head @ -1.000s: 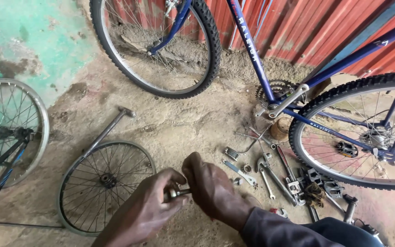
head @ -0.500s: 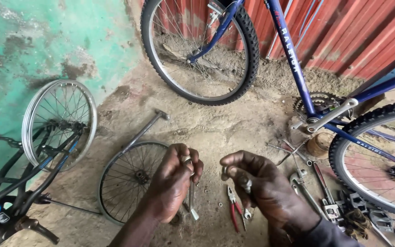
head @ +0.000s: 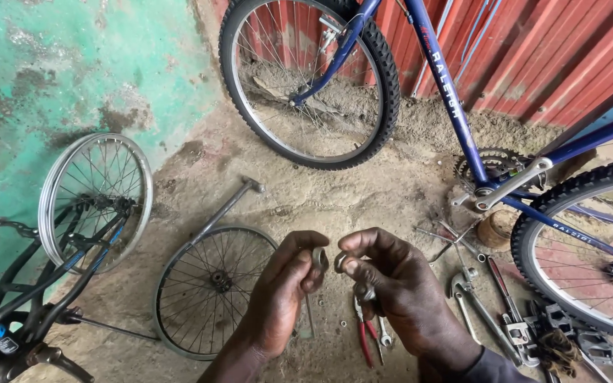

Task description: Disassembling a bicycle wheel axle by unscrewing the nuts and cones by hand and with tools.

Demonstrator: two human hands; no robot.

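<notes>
My left hand pinches a small round metal piece between thumb and fingers. Facing it, my right hand grips another small metal ring-shaped part, and further small metal pieces peek out below its fingers. The two parts are held close together, a small gap between them, above the dirt floor. Under my hands lie red-handled pliers and a small spanner.
A bare spoked wheel lies flat left of my hands, a hammer beyond it. A blue bicycle stands at the red corrugated wall. Wrenches and parts are scattered right. Another wheel and dark frame lean by the green wall.
My hands have come closer together and lifted slightly. The long tool my left hand held half a second ago is gone from it; it now pinches a small round piece.
</notes>
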